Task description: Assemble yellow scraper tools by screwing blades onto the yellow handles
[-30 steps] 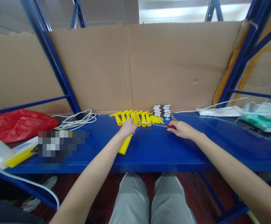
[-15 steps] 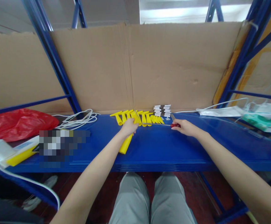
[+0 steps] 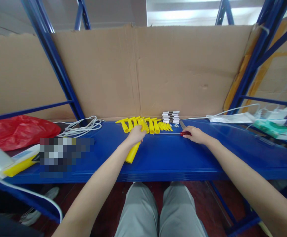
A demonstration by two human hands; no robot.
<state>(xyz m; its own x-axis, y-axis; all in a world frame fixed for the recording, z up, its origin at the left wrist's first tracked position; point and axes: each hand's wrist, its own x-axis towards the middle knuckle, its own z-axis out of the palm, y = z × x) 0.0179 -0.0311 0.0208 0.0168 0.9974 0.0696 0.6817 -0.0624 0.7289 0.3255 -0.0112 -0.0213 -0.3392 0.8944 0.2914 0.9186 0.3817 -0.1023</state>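
My left hand (image 3: 136, 134) is closed round a yellow plastic T-shaped scraper (image 3: 133, 154), its tubular handle pointing down toward me. My right hand (image 3: 195, 134) grips the red handle of a screwdriver (image 3: 168, 134), its long thin shaft lying level and pointing left, tip just short of the scraper head. Behind the hands stands a row of similar yellow scrapers (image 3: 151, 127). Small flat yellow pieces (image 3: 165, 126) overlap to their right. A stack of white packets with dark bands (image 3: 170, 118) rises behind these, with tiny silvery parts (image 3: 176, 125) in front, too small to name.
The blue shelf (image 3: 163, 154) is backed by a cardboard sheet (image 3: 183, 72) between blue posts. On the left lie a coiled white cable (image 3: 90, 125), a red plastic bag (image 3: 22, 131) and a blurred-out item. A white strip (image 3: 232, 117) and a green packet (image 3: 274, 129) lie right.
The screwdriver's tip has dropped slightly and drawn a little away from the scraper head. My left hand keeps its hold; the whole view has shifted slightly.
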